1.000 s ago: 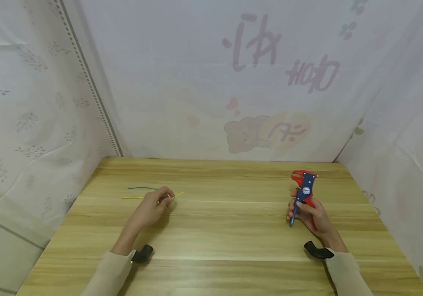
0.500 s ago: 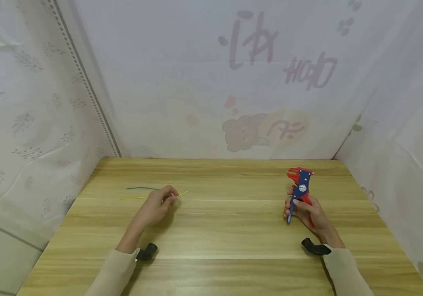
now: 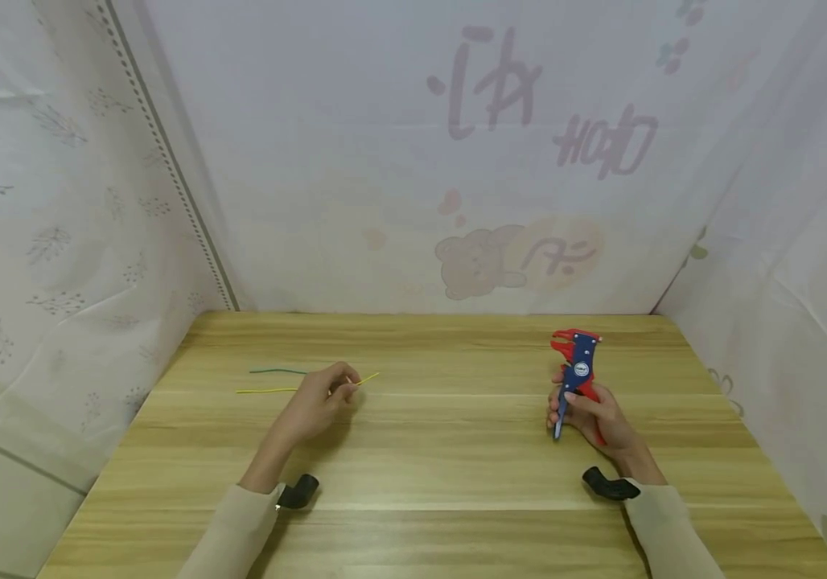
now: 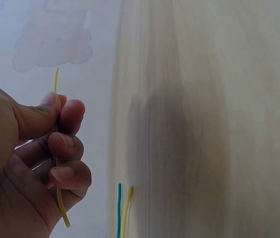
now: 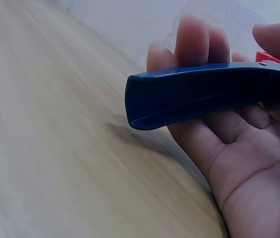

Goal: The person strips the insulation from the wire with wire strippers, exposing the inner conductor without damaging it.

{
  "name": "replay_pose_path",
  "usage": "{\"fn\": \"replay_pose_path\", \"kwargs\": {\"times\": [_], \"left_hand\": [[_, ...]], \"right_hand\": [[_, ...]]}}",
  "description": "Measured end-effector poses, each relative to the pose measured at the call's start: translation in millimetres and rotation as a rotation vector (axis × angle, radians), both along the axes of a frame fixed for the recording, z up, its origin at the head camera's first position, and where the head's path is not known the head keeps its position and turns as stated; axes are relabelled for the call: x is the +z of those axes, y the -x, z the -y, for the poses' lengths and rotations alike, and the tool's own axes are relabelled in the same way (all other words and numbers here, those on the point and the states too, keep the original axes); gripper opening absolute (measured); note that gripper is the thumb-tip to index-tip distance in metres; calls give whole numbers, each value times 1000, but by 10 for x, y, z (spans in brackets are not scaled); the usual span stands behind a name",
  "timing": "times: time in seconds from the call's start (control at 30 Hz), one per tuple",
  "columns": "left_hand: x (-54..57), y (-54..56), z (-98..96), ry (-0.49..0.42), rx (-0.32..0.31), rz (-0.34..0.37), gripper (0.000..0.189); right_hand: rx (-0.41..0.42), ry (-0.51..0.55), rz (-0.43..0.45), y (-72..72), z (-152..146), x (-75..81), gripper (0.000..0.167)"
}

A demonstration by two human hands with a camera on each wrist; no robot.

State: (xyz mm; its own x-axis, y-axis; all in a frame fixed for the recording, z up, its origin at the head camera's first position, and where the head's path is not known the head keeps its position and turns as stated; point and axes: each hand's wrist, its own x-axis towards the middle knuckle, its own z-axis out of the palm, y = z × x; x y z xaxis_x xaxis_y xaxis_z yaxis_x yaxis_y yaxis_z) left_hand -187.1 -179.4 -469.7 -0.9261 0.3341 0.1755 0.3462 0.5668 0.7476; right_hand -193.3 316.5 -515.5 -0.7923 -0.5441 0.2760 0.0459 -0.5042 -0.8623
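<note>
My left hand (image 3: pixel 322 396) pinches a short yellow wire (image 4: pixel 63 208) between thumb and index finger, and one end (image 3: pixel 368 378) sticks out to the right. In the left wrist view the wire runs down past the curled fingers. Behind that hand a green wire (image 3: pixel 276 371) and another yellow wire (image 3: pixel 265 391) lie on the table. At the right, my right hand (image 3: pixel 605 418) grips a blue and red wire stripper (image 3: pixel 578 362), its red jaws up and pointing left. The blue handle (image 5: pixel 189 94) crosses the fingers in the right wrist view.
Both hands are above a wood-grain table (image 3: pixel 450 466). A printed cloth (image 3: pixel 355 161) hangs behind the table's back edge, with more cloth at both sides. Black curved pieces (image 3: pixel 299 492) stick out at the cuffs.
My left hand has moved right with the yellow wire in it. The right hand has shifted slightly left with the wire stripper. The wires on the table stay put.
</note>
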Motion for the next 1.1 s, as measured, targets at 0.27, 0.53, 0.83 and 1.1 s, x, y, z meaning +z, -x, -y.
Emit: {"fn": "replay_pose_path", "kwargs": {"times": [0.27,0.53,0.83,1.1], "left_hand": [[35,24,-69,0,-7,4,9],[66,63,-136,3,-22,4,11],[77,100,-239,6,-43,-6,10],[69,148,-361,6,-64,-1,10]], "right_hand": [[26,-9,-10,18,66,9,43],[44,-7,-1,37,150,-13,43],[46,-26,-1,52,253,-13,36],[40,-48,12,65,309,-6,35]]}}
